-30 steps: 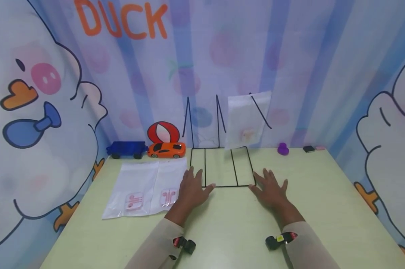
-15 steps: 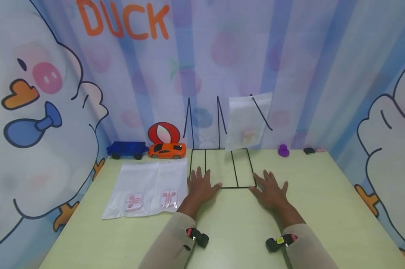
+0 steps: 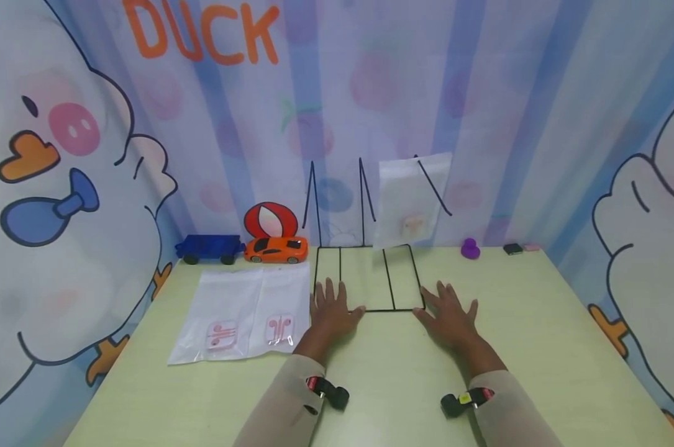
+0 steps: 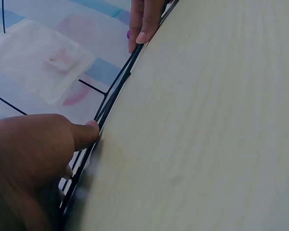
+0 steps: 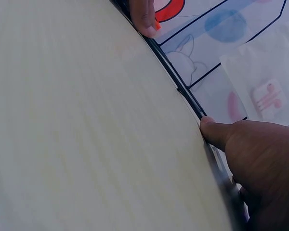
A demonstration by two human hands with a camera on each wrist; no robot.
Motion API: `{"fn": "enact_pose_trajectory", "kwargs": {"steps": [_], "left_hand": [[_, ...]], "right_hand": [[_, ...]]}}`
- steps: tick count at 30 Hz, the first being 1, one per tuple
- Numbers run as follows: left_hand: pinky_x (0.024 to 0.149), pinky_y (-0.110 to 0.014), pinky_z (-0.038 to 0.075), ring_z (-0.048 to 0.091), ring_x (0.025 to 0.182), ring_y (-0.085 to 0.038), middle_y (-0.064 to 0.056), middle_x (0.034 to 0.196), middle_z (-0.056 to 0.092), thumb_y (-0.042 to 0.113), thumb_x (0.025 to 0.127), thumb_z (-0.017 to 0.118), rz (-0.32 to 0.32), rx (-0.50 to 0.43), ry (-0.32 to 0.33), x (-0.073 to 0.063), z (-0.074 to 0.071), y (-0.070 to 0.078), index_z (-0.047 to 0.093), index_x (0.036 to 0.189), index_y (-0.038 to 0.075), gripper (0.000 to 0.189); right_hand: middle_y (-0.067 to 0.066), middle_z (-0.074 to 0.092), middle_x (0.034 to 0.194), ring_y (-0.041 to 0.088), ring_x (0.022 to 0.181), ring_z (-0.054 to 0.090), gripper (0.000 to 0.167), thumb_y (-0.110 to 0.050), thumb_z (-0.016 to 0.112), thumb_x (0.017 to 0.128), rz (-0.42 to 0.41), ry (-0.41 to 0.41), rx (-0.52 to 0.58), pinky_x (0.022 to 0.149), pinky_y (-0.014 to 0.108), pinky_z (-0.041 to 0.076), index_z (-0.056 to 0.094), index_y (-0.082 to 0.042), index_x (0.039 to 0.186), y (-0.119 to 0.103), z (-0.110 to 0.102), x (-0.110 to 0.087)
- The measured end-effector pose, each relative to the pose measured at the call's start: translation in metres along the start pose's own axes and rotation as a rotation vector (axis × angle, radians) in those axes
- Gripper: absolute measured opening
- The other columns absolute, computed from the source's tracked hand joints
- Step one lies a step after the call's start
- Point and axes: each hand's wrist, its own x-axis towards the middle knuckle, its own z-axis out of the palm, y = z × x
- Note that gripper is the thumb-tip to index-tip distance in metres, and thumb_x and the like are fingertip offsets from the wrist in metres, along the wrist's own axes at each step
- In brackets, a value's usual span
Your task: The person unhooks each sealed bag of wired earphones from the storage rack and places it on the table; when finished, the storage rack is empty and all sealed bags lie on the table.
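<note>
A black wire rack (image 3: 387,310) with upright hooks lies at the middle back of the table. My left hand (image 3: 334,318) rests with straight, spread fingers over its front left corner. My right hand (image 3: 451,318) lies spread at the front right corner, thumb and fingertips right at the wire. In the wrist views, the left thumb (image 4: 86,135) and right thumb (image 5: 216,131) are at the rack's front bar. A white plastic pouch (image 3: 398,192) with earphones inside hangs on the right hook. Two similar pouches, the left one (image 3: 227,295) and right one (image 3: 283,292), lie flat beside my left hand.
Behind the flat pouches stand a blue toy trailer (image 3: 210,248) and an orange toy car (image 3: 276,249). At the back right are a purple knob-shaped piece (image 3: 470,249), a small black block (image 3: 512,249) and a pink one (image 3: 531,247). A printed curtain (image 3: 499,93) borders the table.
My left hand has shifted right along the rack's front corner, then come to rest. My right hand, the rack and the pouches have stayed in place.
</note>
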Motion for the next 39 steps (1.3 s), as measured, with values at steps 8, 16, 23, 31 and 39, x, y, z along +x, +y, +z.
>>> {"fn": "enact_pose_trajectory", "kwargs": {"steps": [8, 16, 23, 31, 39], "left_hand": [[0.138, -0.064, 0.008, 0.005, 0.171, -0.048, -0.025, 0.183, 0.012, 0.061, 0.108, 0.052, -0.001, 0.005, 0.012, -0.004, 0.005, 0.000, 0.028, 0.173, 0.006, 0.088], [0.138, -0.064, 0.006, 0.002, 0.171, -0.048, -0.024, 0.184, 0.009, 0.060, 0.109, 0.050, -0.006, -0.005, -0.011, -0.006, 0.003, 0.003, 0.025, 0.174, 0.006, 0.088], [0.138, -0.063, 0.007, 0.002, 0.171, -0.048, -0.024, 0.183, 0.010, 0.059, 0.109, 0.051, 0.003, -0.008, 0.005, -0.006, -0.006, 0.004, 0.026, 0.174, 0.006, 0.087], [0.138, -0.063, 0.006, 0.002, 0.171, -0.047, -0.024, 0.184, 0.010, 0.059, 0.109, 0.051, 0.000, -0.025, 0.001, -0.009, -0.008, 0.005, 0.026, 0.173, 0.006, 0.088], [0.138, -0.063, 0.004, 0.000, 0.172, -0.047, -0.023, 0.184, 0.007, 0.060, 0.109, 0.049, -0.004, -0.018, -0.006, -0.008, -0.004, 0.005, 0.023, 0.174, 0.007, 0.088]], "right_hand": [[0.024, 0.012, 0.183, 0.049, 0.170, 0.003, 0.072, -0.057, 0.051, 0.112, 0.011, -0.026, 0.013, 0.120, 0.087, -0.016, 0.038, -0.019, 0.171, -0.001, -0.002, -0.004], [0.025, 0.017, 0.181, 0.052, 0.168, 0.012, 0.068, -0.050, 0.049, 0.115, -0.029, -0.038, 0.221, 0.126, 0.084, -0.005, 0.036, -0.013, 0.171, 0.003, -0.024, 0.007], [0.029, 0.027, 0.178, 0.052, 0.167, 0.019, 0.062, -0.038, 0.058, 0.114, -0.112, 0.003, 0.396, 0.134, 0.071, 0.015, 0.046, -0.007, 0.165, 0.005, -0.051, 0.042], [0.022, 0.020, 0.182, 0.048, 0.170, 0.011, 0.061, -0.033, 0.062, 0.112, -0.078, 0.038, 0.503, 0.134, 0.073, 0.015, 0.045, -0.009, 0.166, -0.004, -0.091, 0.073], [0.014, 0.008, 0.186, 0.046, 0.171, -0.001, 0.061, -0.031, 0.062, 0.112, -0.060, 0.023, 0.533, 0.133, 0.076, 0.010, 0.045, -0.012, 0.167, -0.015, -0.109, 0.090]]}}
